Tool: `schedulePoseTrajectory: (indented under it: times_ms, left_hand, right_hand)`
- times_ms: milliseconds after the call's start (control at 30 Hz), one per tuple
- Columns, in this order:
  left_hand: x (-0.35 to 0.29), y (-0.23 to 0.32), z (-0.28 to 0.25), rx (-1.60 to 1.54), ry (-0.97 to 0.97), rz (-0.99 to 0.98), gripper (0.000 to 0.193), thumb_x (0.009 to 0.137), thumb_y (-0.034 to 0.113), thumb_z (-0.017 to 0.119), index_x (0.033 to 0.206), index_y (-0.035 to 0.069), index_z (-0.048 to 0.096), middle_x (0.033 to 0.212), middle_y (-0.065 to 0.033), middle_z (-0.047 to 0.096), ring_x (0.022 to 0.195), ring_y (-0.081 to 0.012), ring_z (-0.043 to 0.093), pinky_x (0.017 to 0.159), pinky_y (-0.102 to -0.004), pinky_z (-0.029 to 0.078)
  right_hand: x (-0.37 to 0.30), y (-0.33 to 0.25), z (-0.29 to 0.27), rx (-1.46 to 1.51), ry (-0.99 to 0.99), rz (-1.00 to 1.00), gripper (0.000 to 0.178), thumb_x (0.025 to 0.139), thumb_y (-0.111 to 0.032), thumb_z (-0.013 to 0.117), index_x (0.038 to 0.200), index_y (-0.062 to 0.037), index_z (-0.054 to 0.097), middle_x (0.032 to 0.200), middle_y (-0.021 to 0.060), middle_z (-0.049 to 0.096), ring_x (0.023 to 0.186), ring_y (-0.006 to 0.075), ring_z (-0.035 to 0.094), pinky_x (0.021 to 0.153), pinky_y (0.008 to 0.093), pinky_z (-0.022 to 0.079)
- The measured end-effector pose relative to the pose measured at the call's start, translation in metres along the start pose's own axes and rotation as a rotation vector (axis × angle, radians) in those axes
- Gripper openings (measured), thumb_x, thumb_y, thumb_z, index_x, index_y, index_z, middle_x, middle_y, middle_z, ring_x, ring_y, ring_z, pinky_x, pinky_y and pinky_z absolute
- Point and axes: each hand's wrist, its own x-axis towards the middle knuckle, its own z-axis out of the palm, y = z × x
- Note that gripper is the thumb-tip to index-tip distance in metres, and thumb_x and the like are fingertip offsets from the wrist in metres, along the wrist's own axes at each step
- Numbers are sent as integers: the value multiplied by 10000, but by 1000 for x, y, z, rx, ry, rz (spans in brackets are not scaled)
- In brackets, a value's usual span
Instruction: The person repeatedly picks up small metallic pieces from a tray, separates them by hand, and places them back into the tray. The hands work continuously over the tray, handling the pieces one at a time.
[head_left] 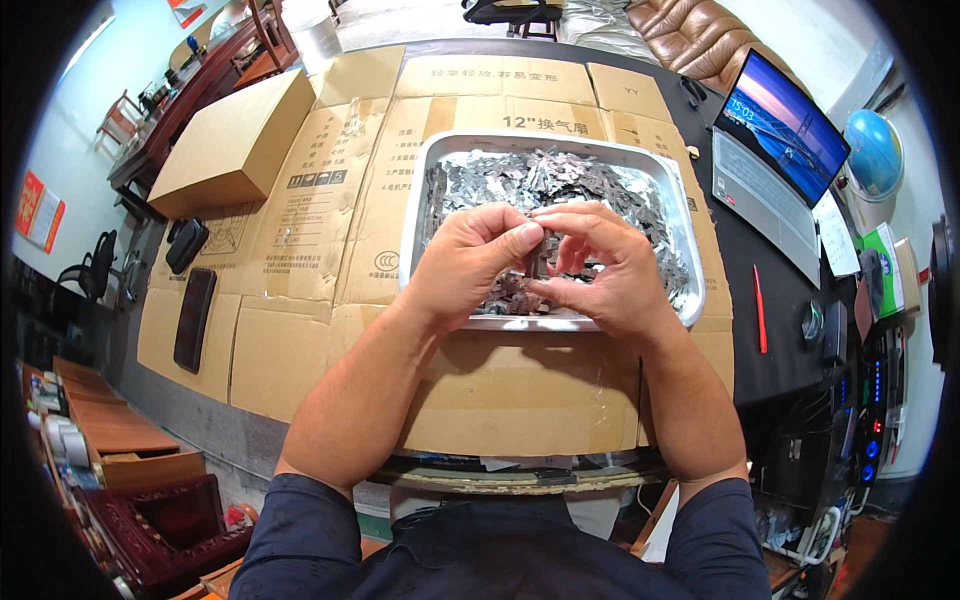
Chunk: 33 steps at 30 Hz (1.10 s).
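Note:
A white shallow tray (690, 285) sits on flattened cardboard, heaped with dark grey and silvery thin strips and flakes (560, 172). Over its near half, my left hand (470, 258) pinches a small dark strip (534, 262) between thumb and curled fingers. My right hand (615, 270) meets it from the other side. Its fingertips touch the strip's upper end near my left thumb, and its thumb lies by the lower end. What the strip is made of cannot be told.
A closed cardboard box (225, 140), a black phone (194, 320) and a small black case (186, 244) lie left. At right are an open laptop (775, 150), a red pen (760, 310) and a blue globe (874, 152). Flattened cardboard (520, 400) covers much of the dark table.

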Motion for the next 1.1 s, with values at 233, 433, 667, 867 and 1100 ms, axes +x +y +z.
schedulePoseTrajectory:
  times_ms: [233, 433, 667, 867, 1100]
  left_hand:
    - [1, 0, -1, -2, 48, -61, 148, 1047, 160, 624, 981, 34, 664, 851, -30, 669, 771, -97, 622, 698, -242, 519]
    - [2, -3, -1, -50, 91, -99, 131, 1047, 133, 607, 1073, 24, 674, 883, -33, 683, 804, -105, 643, 727, -254, 533]
    - [1, -1, -1, -32, 170, -106, 264, 1039, 94, 598, 1277, -6, 654, 981, -70, 730, 896, -130, 695, 781, -268, 549]
    - [-1, 2, 3, 45, 198, -61, 274, 1017, 74, 619, 1270, -25, 648, 997, -75, 740, 903, -112, 698, 778, -249, 537]
    - [-1, 4, 5, 28, 193, -59, 303, 1014, 55, 623, 1305, -28, 628, 1015, -104, 755, 922, -130, 708, 807, -247, 551]
  right_hand:
    - [1, 3, -4, 18, -22, 26, 603, 718, 15, 891, 1278, -59, 680, 1295, 97, 635, 810, 89, 634, 711, 226, 538]
    - [1, 3, -4, -37, -27, 46, 581, 731, -11, 882, 1274, -52, 679, 1261, 79, 645, 799, 86, 635, 703, 228, 536]
    - [2, 1, -6, -73, -17, 78, 560, 739, -30, 872, 1265, -54, 679, 1202, 63, 660, 779, 85, 634, 691, 234, 530]
    - [2, 2, -5, -82, -13, 113, 555, 737, -17, 868, 1258, -55, 680, 1164, 55, 656, 773, 84, 631, 683, 231, 524]
    - [3, 5, -3, -116, 34, 74, 534, 722, -84, 888, 1225, -60, 708, 1050, 77, 678, 710, 97, 636, 636, 248, 547]
